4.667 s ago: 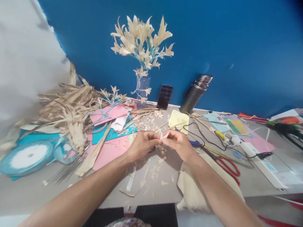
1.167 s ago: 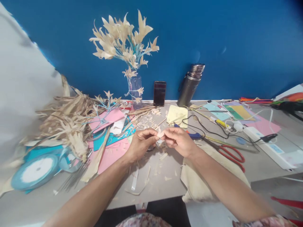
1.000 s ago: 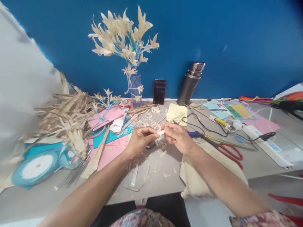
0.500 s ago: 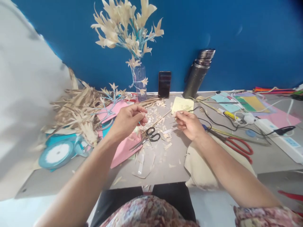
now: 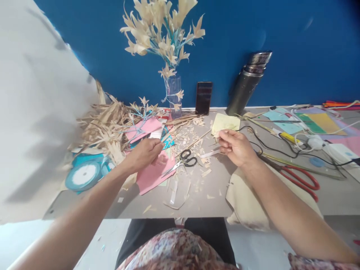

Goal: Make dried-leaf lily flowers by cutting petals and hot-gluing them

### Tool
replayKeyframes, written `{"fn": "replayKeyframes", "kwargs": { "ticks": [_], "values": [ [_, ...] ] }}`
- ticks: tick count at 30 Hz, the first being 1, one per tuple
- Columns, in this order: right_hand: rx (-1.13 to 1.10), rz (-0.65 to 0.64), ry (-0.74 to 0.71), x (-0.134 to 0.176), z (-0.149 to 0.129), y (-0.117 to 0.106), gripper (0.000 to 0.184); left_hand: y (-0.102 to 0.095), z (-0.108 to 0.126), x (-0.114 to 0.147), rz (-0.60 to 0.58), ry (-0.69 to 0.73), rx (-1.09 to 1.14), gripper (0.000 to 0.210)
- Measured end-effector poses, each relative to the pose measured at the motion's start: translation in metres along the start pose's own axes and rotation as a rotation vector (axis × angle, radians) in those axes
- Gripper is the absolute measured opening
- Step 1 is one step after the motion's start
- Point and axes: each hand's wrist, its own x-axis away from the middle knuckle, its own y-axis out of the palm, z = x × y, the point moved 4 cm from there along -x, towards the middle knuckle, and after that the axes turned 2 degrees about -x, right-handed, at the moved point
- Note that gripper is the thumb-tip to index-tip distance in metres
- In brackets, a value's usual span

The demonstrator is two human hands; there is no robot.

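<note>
Blue wall (image 5: pixel 219 22), behind everything. Grey table (image 5: pixel 208 208), littered. Two bare arms: left arm (image 5: pixel 81 210) slanting inward from lower left, right arm (image 5: pixel 287 206) from lower right, wrists well apart. Pale flowers (image 5: pixel 165 47), blue-stemmed, in a clear vase (image 5: pixel 174 90). Dry husks (image 5: pixel 107 127), one heap, far left. Cream cloth (image 5: pixel 242 198), under the right forearm. Dark flask (image 5: pixel 244 92), by the wall. Red-handled scissors (image 5: pixel 284 169), right of the right wrist. Ribbon reel (image 5: pixel 83 174), blue, lying flat beyond the left forearm. Pink sheet (image 5: pixel 152 176), partly beneath the left hand. Phone (image 5: pixel 204 98), propped on end. Left hand (image 5: pixel 144 154), back upward, fingers loosely curled inward, grip hidden: cannot tell whether anything is held. Right hand (image 5: pixel 235 146), thumb and forefinger tips drawn together, other fingers folded, overlapping the yellow paper's near edge in view; contents of the pinch too small to tell. Black scissors (image 5: pixel 182 162), between the hands, blades over the pink sheet. Yellow paper (image 5: pixel 225 123), flat. White strip (image 5: pixel 210 153), beside the right fingers, contact unclear. Husk chips (image 5: pixel 206 173), scattered centrally.
</note>
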Motion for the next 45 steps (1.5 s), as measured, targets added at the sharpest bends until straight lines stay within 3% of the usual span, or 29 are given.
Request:
{"fn": "replayKeyframes", "kwargs": {
  "ticks": [4, 9, 14, 19, 22, 28, 33, 40, 45],
  "values": [
    [-0.004, 0.014, -0.019, -0.001, -0.002, -0.003, 0.036, 0.011, 0.007, -0.006, -0.046, 0.074, 0.011, 0.025],
    [0.01, 0.008, -0.019, -0.003, -0.002, -0.006, 0.035, 0.025, 0.02, -0.011, -0.006, 0.178, -0.053, 0.014],
    [0.003, 0.001, -0.019, -0.004, -0.001, -0.005, 0.036, 0.037, 0.025, -0.014, -0.011, 0.17, -0.159, 0.024],
    [-0.036, 0.011, -0.016, -0.005, -0.003, -0.007, 0.035, 0.052, 0.021, -0.013, -0.083, 0.392, -0.171, 0.034],
    [-0.051, 0.031, -0.028, -0.006, -0.005, -0.008, 0.036, 0.055, 0.02, -0.012, -0.099, 0.404, -0.195, 0.026],
    [-0.08, 0.042, -0.03, -0.007, -0.008, -0.011, 0.037, 0.032, 0.017, -0.016, -0.022, 0.36, -0.031, 0.02],
    [-0.069, 0.025, -0.021, -0.008, -0.006, -0.012, 0.035, 0.005, -0.002, -0.022, 0.177, 0.203, 0.092, 0.021],
    [-0.05, 0.018, -0.014, -0.007, -0.007, -0.01, 0.036, 0.005, 0.002, -0.022, 0.131, 0.091, 0.2, 0.024],
    [-0.049, 0.023, 0.001, -0.005, -0.008, -0.009, 0.035, -0.014, 0.006, -0.023, 0.23, 0.057, 0.503, 0.021]
  ]
}}
